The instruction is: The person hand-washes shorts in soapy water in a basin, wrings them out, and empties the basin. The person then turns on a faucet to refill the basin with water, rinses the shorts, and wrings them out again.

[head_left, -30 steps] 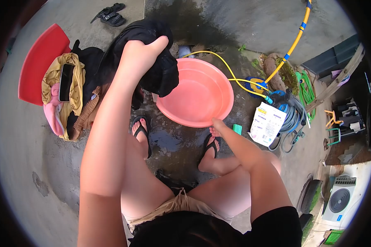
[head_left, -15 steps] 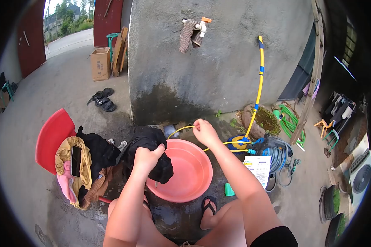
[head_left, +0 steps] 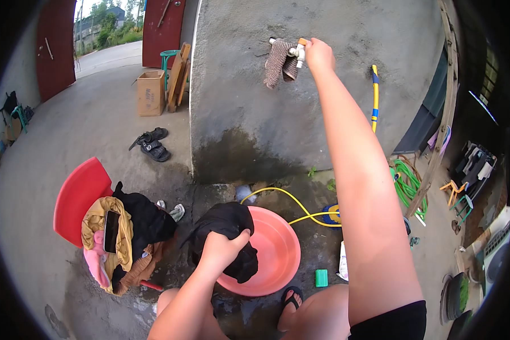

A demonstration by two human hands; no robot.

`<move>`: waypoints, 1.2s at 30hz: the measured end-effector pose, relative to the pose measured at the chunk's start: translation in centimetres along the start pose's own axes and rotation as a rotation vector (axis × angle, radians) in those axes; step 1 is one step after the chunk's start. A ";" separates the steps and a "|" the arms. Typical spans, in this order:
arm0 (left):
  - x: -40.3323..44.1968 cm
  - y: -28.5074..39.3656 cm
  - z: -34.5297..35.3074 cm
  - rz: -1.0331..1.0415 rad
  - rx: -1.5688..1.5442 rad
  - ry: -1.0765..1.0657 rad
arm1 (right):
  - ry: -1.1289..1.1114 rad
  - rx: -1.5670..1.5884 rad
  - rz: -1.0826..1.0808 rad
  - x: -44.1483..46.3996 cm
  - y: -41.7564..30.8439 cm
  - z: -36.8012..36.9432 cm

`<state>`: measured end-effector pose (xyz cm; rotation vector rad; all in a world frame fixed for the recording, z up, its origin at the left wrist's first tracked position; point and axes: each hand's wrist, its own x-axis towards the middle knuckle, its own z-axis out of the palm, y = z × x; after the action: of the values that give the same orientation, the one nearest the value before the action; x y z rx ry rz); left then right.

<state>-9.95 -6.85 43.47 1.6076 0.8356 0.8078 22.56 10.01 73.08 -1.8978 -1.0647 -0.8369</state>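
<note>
My left hand (head_left: 223,249) is closed on a bunched black garment (head_left: 226,220), holding it over the left side of a pink plastic basin (head_left: 286,249). Up at the grey wall, my right hand (head_left: 319,55) has its fingers on the orange handle of a white tap (head_left: 298,54). A brown knitted cloth (head_left: 277,61) hangs over the tap's pipe. No water shows running from the spout. The part of the basin that I can see holds no garment.
Clothes and a phone (head_left: 111,231) lie on a red chair (head_left: 82,195) at left. A yellow hose (head_left: 283,192) curls behind the basin. A green block (head_left: 321,277) lies right of it. Black sandals (head_left: 152,144), a cardboard box (head_left: 151,93) and a green hose (head_left: 408,184) are farther off.
My right hand has left the yellow hose beside the basin and risen to the tap on the wall. My left hand still holds the black garment at the basin.
</note>
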 end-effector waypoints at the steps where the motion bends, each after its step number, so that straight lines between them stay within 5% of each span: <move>1: -0.4 0.5 -0.2 -0.020 0.011 -0.009 | 0.017 0.028 -0.001 0.2 0.2 0.5; 5: -1.1 1.6 -0.9 0.213 0.027 -0.030 | 0.103 0.167 -0.039 2.4 2.3 2.8; 10: -1.4 1.5 -1.7 0.181 -0.013 -0.050 | -0.001 0.404 -0.044 4.8 7.0 5.0; 14: -0.8 1.2 -2.4 0.262 -0.041 0.017 | -0.249 0.680 0.202 4.0 6.1 3.4; 18: -0.4 0.6 -2.8 0.230 -0.050 0.041 | -0.175 0.718 0.311 1.6 5.7 2.8; 22: 0.2 -0.3 -2.8 0.268 -0.043 0.105 | -0.127 0.642 0.245 -7.1 8.2 2.3; 30: 1.3 -1.0 -1.6 -0.019 -0.301 0.161 | -1.066 0.786 0.227 -37.6 8.0 -7.8; 33: 1.9 -1.4 -0.8 -0.084 -0.338 0.216 | -1.115 0.850 0.354 -42.1 9.2 -7.6; 36: 1.6 -0.7 0.1 -0.138 -0.372 0.210 | -1.056 0.659 0.237 -43.1 9.7 -8.2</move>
<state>-9.07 -5.46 42.90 1.1395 0.8744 0.9805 11.26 -16.24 38.43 -1.7658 -1.4099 0.7059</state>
